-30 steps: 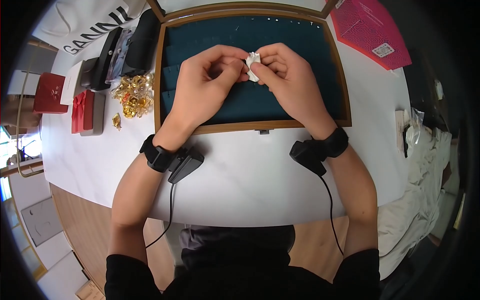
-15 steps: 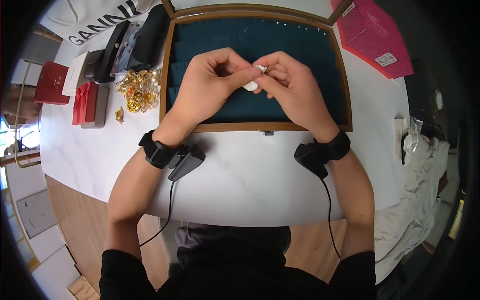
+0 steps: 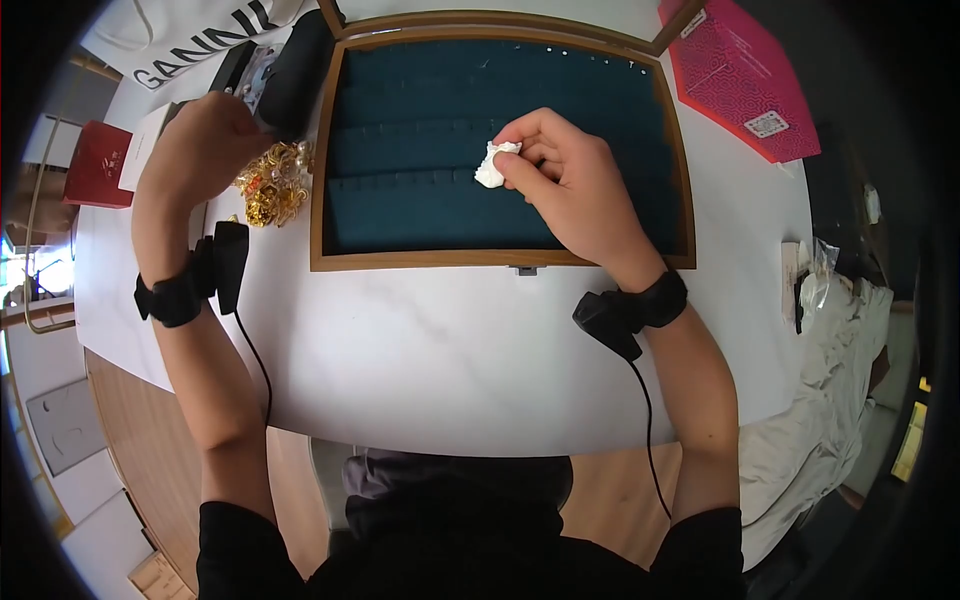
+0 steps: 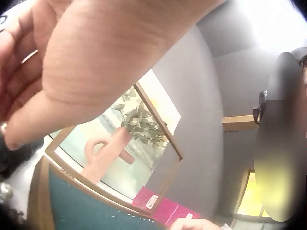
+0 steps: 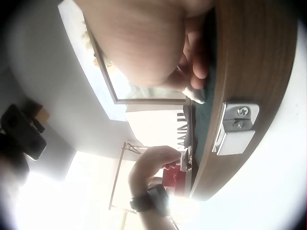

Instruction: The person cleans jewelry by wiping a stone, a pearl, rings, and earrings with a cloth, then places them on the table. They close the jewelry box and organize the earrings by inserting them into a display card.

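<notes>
My right hand (image 3: 570,175) pinches a crumpled white tissue (image 3: 490,170) between thumb and fingers, over the dark green lining of a wooden display case (image 3: 430,263). Part of that tissue (image 5: 194,94) shows below the fingers in the right wrist view. Off to the left, my left hand (image 3: 195,150) hovers beside a pile of gold jewelry (image 3: 272,195), over some small boxes. From the left wrist, its fingers look loosely bent, with the thumb (image 4: 29,122) apart from them. The fingertips are partly cut off there.
The case's glass lid stands raised at the back, and a metal latch (image 5: 237,127) sits on its front edge. Left of it lie a black case (image 3: 300,80), a red box (image 3: 98,178) and a white tote bag (image 3: 200,40). A pink bag (image 3: 735,80) is at the back right.
My left hand has let go of the white tissue and swung left to the jewelry pile. The right hand keeps hold of the tissue over the case, nearly in the same spot.
</notes>
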Available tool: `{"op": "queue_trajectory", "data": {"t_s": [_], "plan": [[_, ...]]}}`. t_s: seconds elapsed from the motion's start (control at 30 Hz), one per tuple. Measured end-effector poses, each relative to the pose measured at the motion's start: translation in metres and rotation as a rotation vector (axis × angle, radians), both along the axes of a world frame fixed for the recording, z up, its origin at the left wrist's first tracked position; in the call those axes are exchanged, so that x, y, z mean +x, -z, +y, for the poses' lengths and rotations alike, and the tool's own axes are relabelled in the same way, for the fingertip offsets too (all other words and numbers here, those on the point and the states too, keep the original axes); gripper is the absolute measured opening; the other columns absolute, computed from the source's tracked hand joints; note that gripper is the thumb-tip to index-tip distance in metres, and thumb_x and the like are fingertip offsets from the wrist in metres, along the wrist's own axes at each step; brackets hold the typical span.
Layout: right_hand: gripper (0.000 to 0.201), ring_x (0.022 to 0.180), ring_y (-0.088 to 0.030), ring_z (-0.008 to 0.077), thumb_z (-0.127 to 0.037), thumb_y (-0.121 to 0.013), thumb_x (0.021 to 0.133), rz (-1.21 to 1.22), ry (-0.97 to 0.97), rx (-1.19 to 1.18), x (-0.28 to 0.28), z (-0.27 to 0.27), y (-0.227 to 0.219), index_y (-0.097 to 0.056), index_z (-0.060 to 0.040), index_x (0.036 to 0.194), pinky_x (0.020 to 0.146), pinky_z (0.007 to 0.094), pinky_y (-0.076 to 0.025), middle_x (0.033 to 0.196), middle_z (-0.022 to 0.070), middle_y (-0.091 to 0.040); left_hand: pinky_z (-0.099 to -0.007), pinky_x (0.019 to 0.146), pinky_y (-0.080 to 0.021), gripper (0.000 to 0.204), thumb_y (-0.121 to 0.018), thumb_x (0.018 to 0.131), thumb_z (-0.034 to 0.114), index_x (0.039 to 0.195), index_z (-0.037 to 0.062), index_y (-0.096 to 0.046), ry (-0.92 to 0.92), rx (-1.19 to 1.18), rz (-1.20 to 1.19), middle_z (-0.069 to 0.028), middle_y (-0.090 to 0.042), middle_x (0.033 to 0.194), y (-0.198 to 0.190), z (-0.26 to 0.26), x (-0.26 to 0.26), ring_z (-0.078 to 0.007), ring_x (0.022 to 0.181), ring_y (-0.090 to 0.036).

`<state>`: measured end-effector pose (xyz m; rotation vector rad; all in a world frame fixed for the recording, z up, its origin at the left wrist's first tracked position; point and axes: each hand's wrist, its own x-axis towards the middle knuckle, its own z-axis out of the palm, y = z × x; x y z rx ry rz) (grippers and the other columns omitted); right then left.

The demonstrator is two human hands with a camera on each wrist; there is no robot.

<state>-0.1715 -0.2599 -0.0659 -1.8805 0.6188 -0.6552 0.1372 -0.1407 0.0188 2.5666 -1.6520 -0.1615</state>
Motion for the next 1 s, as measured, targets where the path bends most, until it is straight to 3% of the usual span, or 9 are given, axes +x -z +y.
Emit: {"op": "queue_trajectory", "data": {"t_s": [0.23,0.43,0.5,0.57,0.63,0.7,0.73,0.77,1.0], "plan": [[0.012,0.069,-0.068,0.0130,-0.010,-0.065,0.096,-0.025,-0.001,-0.027,-0.001,-0.001,0.002,-0.064,0.0011,0.101,0.063,0.0254,-0.052,0.086,0.0108,-0.074,-0.0405,0.063,-0.053,0.031,-0.075,0.076,0.024,0.085,-0.0057,-0.072,-0.030,0.108,-0.062,-0.0238,-0.066,0.070,0.012,-0.003,0.015,-0.0361,0.063,-0.068],[0.012,0.071,-0.071,0.0178,-0.009,-0.065,0.095,-0.005,-0.005,-0.059,0.000,0.001,-0.004,-0.064,0.0012,0.101,0.064,0.0281,-0.054,0.085,0.0120,-0.074,-0.0420,0.068,-0.054,0.028,-0.074,0.081,0.026,0.087,-0.0012,-0.073,-0.092,-0.014,-0.216,-0.0202,-0.070,0.077,0.007,-0.008,-0.003,-0.0360,0.072,-0.071],[0.011,0.072,-0.072,0.0194,-0.009,-0.064,0.095,0.012,0.009,-0.071,-0.003,0.001,-0.006,-0.063,0.0013,0.100,0.064,0.0291,-0.054,0.084,0.0122,-0.074,-0.0418,0.071,-0.055,0.025,-0.073,0.084,0.027,0.092,0.0027,-0.074,-0.004,-0.230,-0.162,-0.0175,-0.073,0.082,0.009,-0.013,-0.017,-0.0345,0.077,-0.072],[0.011,0.065,-0.062,0.0068,-0.008,-0.065,0.097,-0.023,-0.028,-0.072,-0.002,0.000,-0.001,-0.063,0.0006,0.103,0.058,0.0227,-0.048,0.082,0.0067,-0.072,-0.0380,0.071,-0.054,0.015,-0.071,0.088,0.018,0.094,0.0038,-0.073,0.094,-0.301,0.052,-0.0162,-0.073,0.084,0.010,-0.020,-0.037,-0.0329,0.078,-0.072],[0.010,0.065,-0.064,0.0095,-0.008,-0.065,0.097,-0.083,0.001,-0.073,-0.001,-0.001,0.003,-0.062,0.0007,0.101,0.059,0.0237,-0.049,0.080,0.0079,-0.071,-0.0364,0.071,-0.054,0.013,-0.071,0.088,0.013,0.095,0.0030,-0.072,0.306,-0.380,0.215,-0.0158,-0.074,0.086,0.021,-0.031,-0.050,-0.0317,0.079,-0.072],[0.007,0.071,-0.070,0.0277,-0.007,-0.066,0.091,-0.090,0.014,-0.173,-0.002,0.002,0.005,-0.063,-0.0008,0.094,0.066,0.0350,-0.055,0.079,0.0128,-0.071,-0.0362,0.074,-0.055,0.016,-0.072,0.087,0.013,0.099,0.0022,-0.073,0.297,-0.247,0.231,-0.0159,-0.074,0.089,0.022,-0.047,-0.068,-0.0314,0.082,-0.073],[0.007,0.072,-0.069,0.0316,-0.008,-0.065,0.090,-0.108,0.016,-0.200,-0.001,0.001,0.009,-0.063,-0.0019,0.092,0.067,0.0379,-0.055,0.079,0.0135,-0.070,-0.0361,0.075,-0.055,0.018,-0.072,0.087,0.013,0.101,0.0019,-0.073,0.344,-0.281,0.161,-0.0160,-0.075,0.091,0.026,-0.058,-0.073,-0.0315,0.085,-0.073],[0.007,0.072,-0.069,0.0316,-0.008,-0.065,0.090,-0.117,0.022,-0.191,0.000,0.002,0.010,-0.063,-0.0019,0.092,0.067,0.0379,-0.055,0.079,0.0135,-0.070,-0.0360,0.077,-0.055,0.019,-0.072,0.087,0.014,0.102,0.0016,-0.073,0.381,-0.319,0.092,-0.0162,-0.075,0.093,0.032,-0.068,-0.075,-0.0316,0.087,-0.073],[0.007,0.077,-0.070,0.0349,-0.009,-0.062,0.091,-0.115,0.055,-0.236,-0.002,0.001,0.007,-0.064,-0.0025,0.090,0.071,0.0432,-0.056,0.082,0.0162,-0.071,-0.0402,0.082,-0.055,0.030,-0.072,0.088,0.030,0.098,0.0028,-0.076,0.426,-0.262,0.229,-0.0192,-0.074,0.092,0.052,-0.136,-0.079,-0.0349,0.088,-0.072]]}}
